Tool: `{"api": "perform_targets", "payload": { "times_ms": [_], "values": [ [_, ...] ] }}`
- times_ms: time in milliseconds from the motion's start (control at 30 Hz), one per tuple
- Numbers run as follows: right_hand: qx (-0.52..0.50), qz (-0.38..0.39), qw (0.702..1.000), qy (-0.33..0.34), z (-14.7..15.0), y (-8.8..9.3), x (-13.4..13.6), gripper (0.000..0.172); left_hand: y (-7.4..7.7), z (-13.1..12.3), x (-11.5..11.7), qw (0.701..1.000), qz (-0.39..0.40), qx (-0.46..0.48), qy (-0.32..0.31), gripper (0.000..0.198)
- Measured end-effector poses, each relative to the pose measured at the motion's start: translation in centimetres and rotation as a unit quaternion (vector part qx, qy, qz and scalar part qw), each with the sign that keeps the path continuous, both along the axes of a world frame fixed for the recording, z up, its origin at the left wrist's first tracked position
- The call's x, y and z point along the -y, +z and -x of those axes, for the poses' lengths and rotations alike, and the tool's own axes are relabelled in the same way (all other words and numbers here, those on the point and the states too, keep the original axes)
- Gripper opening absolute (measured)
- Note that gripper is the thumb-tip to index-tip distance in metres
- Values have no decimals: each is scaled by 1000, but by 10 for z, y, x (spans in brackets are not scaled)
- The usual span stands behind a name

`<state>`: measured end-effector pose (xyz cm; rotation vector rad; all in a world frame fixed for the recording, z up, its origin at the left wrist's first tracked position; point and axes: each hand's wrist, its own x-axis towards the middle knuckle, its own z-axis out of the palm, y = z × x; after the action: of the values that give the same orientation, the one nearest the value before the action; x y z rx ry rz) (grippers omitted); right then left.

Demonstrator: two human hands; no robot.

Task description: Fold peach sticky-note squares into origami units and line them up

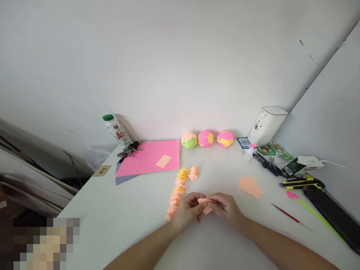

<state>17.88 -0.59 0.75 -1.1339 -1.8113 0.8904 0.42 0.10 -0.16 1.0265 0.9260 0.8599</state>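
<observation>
Between my hands is a small piece of peach paper (208,209), partly hidden by my fingers and looking folded. My left hand (187,210) pinches its left side with thumb and fingers. On the other side, my right hand (229,210) grips it the same way. A row of folded paper units (176,197), peach and yellow, runs up the table just left of my left hand. Near its top end sit a few more peach folded units (194,173). Flat peach paper (251,186) lies to the right of my right hand.
Three paper balls (206,138) stand along the wall. A pink sheet (149,159) carries a peach slip and keys (129,150), beside a white bottle (118,131). At right are a thin red brush (287,213), a yellow-black cutter (302,183), a black case (332,213) and a white container (267,125).
</observation>
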Motion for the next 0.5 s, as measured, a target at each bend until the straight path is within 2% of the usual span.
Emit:
{"api": "perform_targets", "payload": {
  "times_ms": [167,300,500],
  "values": [
    [-72,75,993,59,-1,-1,2,24,1,1,1,1000,-11,-15,-7,39],
    [-67,76,994,31,-3,-8,1,24,2,2,1,999,-21,-33,-27,39],
    [-48,90,994,36,-6,-12,-1,28,1,1,-1,1000,-9,11,-3,35]
  ]
}}
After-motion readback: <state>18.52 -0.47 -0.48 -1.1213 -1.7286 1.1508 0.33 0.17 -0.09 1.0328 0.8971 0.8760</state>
